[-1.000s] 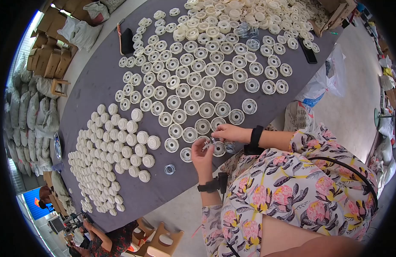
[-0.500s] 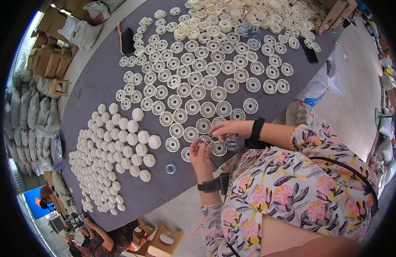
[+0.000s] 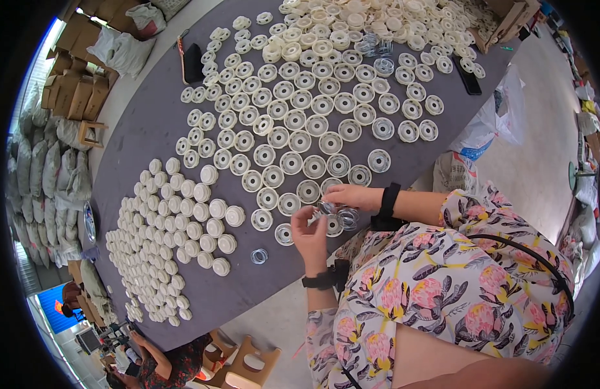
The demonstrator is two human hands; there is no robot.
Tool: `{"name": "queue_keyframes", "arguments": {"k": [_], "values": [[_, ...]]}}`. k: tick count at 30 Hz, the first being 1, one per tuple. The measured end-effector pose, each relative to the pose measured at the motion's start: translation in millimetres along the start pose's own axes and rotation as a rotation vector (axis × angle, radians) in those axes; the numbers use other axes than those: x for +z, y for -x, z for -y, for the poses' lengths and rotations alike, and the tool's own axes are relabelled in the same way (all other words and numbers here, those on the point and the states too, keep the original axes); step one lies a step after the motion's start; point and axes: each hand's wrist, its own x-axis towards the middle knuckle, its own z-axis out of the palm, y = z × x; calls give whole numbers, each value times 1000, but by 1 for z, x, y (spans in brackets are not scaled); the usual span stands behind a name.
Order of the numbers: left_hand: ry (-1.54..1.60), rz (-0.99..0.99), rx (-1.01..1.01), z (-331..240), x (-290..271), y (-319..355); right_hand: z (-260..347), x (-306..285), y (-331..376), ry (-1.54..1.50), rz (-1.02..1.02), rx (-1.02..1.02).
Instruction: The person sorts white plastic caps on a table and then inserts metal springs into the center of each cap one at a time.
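Cream plastic caps (image 3: 177, 240) sit packed in a block at the left of the grey desk (image 3: 144, 129), closed faces up. Just right of them a lone clear ring (image 3: 259, 257) lies apart. Past it, rows of open cream discs (image 3: 300, 139) spread toward the far end. At the near edge the left hand (image 3: 310, 230) pinches a small clear ring (image 3: 326, 207) at its fingertips, while the right hand (image 3: 353, 196) closes on that same ring from above, over more clear rings (image 3: 347, 217).
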Motion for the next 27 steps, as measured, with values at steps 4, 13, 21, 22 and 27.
{"name": "queue_keyframes", "arguments": {"k": [4,13,21,22,27], "values": [[-356,153,248,-1,3,0,-5,0,-2,-284,-56,172],[298,2,-241,21,13,6,1,16,-2,-15,-199,-213],[440,-175,-338,22,3,-7,25,5,21,-93,44,-16],[443,-216,-342,22,3,-8,28,3,24,-73,127,13],[348,-218,-310,21,3,-7,7,3,10,161,-9,-188]]}}
